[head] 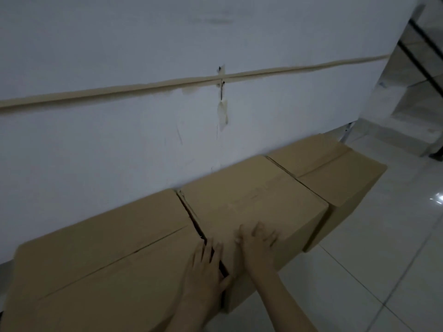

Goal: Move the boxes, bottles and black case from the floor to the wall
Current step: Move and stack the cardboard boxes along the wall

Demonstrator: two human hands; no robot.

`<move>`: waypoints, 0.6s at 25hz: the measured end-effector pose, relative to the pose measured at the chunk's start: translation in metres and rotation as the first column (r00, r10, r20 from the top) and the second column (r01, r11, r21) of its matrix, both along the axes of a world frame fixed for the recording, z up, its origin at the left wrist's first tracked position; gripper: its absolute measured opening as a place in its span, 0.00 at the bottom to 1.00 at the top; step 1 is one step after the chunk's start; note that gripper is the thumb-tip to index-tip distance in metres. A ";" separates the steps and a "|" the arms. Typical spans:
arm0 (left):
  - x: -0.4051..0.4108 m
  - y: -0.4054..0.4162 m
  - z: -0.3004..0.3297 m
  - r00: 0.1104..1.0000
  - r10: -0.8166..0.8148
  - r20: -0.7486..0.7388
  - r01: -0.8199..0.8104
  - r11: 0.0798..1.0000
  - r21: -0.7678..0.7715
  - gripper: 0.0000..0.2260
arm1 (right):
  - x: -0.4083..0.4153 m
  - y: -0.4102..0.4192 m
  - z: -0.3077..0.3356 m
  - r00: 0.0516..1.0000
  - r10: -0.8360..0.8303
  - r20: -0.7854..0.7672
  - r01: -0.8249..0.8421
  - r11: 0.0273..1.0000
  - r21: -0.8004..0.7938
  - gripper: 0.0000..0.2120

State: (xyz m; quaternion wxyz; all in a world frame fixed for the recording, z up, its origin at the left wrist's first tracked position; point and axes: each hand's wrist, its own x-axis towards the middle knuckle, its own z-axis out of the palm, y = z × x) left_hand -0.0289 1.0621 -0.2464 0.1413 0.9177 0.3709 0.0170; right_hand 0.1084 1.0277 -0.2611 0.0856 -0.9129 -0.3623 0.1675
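Head view showed both forearms reaching forward and down, palms flat. The left hand (206,264) lay with straight, spread fingers over the narrow gap between the near box (100,267) and the middle box (254,202). The right hand (257,240) pressed the middle box's top, fingers apart, slightly blurred. Three plain brown corrugated cardboard boxes, the far box (335,171) last, stood in a row touching the scuffed white wall (119,56) on the glossy tiled floor (383,271).

Plain brown cardboard boxes (251,200), white wall (119,44), glossy white floor tiles (395,248)
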 end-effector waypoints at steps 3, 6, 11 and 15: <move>0.017 0.000 -0.004 0.995 0.085 -0.059 -0.088 0.995 -0.042 0.42 | 0.047 0.016 0.003 1.000 0.016 -0.008 -0.015 0.999 0.038 0.35; 0.045 -0.004 -0.011 0.944 0.313 -0.107 -0.327 0.934 -0.145 0.47 | 0.122 0.016 -0.003 0.997 -0.025 0.070 0.014 0.989 0.145 0.37; 0.090 0.003 -0.010 0.839 0.542 -0.055 -0.538 0.809 -0.235 0.36 | 0.212 -0.001 -0.007 0.969 -0.137 0.204 0.094 0.974 0.206 0.36; 0.100 0.016 -0.006 0.727 0.654 0.211 -0.585 0.750 -0.308 0.27 | 0.226 -0.003 -0.012 0.958 -0.144 0.250 0.096 0.977 0.192 0.39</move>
